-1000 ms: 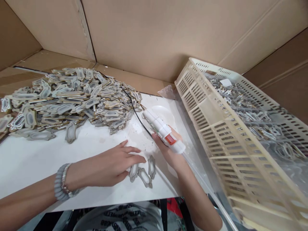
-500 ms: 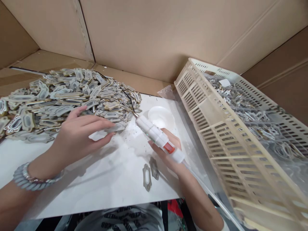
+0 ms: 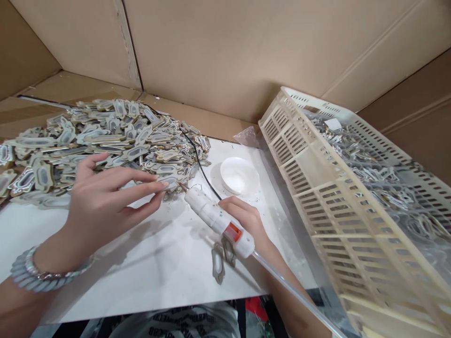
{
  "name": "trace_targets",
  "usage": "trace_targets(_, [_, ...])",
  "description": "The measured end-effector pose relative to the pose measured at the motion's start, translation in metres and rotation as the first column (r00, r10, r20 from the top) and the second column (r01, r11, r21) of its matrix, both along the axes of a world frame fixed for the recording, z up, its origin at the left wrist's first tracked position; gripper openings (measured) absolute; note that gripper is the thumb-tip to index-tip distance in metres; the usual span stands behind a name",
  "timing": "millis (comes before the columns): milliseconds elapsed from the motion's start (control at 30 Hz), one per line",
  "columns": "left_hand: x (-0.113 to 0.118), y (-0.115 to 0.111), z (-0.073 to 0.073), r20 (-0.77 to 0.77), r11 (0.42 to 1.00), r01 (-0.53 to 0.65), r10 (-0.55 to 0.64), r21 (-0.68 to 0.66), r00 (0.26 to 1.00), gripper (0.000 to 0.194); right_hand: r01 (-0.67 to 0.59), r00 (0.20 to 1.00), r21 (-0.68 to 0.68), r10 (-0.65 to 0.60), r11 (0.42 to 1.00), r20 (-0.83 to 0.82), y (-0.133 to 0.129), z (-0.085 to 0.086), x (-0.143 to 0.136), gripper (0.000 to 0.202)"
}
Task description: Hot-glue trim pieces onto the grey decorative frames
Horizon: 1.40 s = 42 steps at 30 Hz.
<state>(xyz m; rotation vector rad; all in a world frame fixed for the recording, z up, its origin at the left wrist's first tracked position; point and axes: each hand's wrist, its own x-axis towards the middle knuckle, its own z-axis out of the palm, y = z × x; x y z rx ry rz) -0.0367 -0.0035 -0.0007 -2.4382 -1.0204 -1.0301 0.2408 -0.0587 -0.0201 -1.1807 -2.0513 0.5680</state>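
My left hand (image 3: 109, 202) pinches a small grey frame-shaped plate (image 3: 171, 183) between thumb and fingertips, just above the white tabletop. In my right hand (image 3: 243, 217) is a white glue gun (image 3: 211, 211) with a red-orange part near its back and a long clear glue stick trailing from it. The gun's metal tip is at the right end of the held plate; whether they touch I cannot tell. Two similar plates (image 3: 218, 264) lie below the gun, one of them partly hidden by it. A large heap of such plates (image 3: 105, 136) spreads behind my left hand.
A white round dish (image 3: 239, 176) stands beyond my right hand. To the right, a cream slotted plastic crate (image 3: 310, 188) holds bagged metal-looking pieces. A black cord (image 3: 199, 159) runs from the heap towards the gun. Cardboard walls (image 3: 211, 56) close off the back.
The glue gun has moved left and nearer to me, bringing its tip to the plate in my left hand. My left hand keeps its pinch and has shifted slightly.
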Motion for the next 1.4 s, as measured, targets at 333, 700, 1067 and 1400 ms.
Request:
trace_targets(333, [0.0007,-0.0003,0.0022,-0.01,1.0,0.002,-0.002,0.018,1.0,0.017,0.003,1.0,0.003,-0.003,1.0,-0.003,0.0,0.001,-0.0007,0.013])
trace_targets(700, [0.0018,-0.0021,0.0027,-0.03,0.999,0.011,-0.01,0.05,1.0,0.017,-0.006,1.0,-0.004,0.006,1.0,0.006,0.0003,0.0002,0.0,0.012])
trace_targets(1067, [0.0004,-0.0019,0.0033,-0.132,0.982,0.073,-0.05,0.175,0.99,0.025,0.024,0.999,-0.013,-0.024,1.0,0.031,-0.0008,0.0009,-0.0036,0.011])
trace_targets(1400, [0.0001,-0.0021,0.0041,-0.117,0.982,0.033,-0.012,0.186,0.993,0.02,0.016,0.999,-0.031,-0.015,0.999,0.048,-0.0005,-0.0002,-0.0014,0.009])
